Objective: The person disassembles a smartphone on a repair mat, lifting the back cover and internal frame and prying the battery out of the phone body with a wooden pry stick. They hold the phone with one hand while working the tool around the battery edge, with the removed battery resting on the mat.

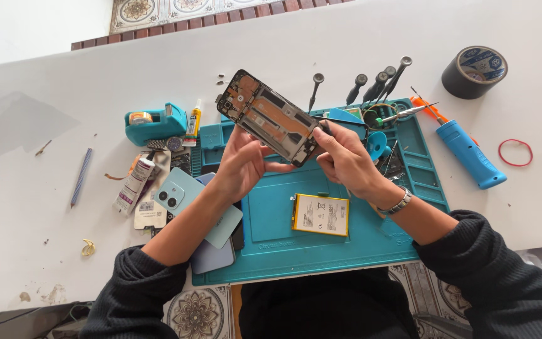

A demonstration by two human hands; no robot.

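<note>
A white tabletop point(359, 44) fills most of the frame, with patterned floor tiles and a brick edge showing along the top. A teal work mat point(321, 245) lies at the centre bottom, carrying a flat battery point(321, 214). A roll of dark tape point(474, 71) sits at the upper right, a blue-handled tool point(470, 153) just below it, and a teal tape dispenser point(155, 122) at the left.

Above the mat, an opened phone frame point(267, 117) is held in the air, its long axis running from upper left to lower right, inner side up. The left hand point(243, 162) grips its lower edge with curled fingers. The right hand point(346, 158) pinches a thin dark tool point(325, 129) at the frame's lower right end.
</note>
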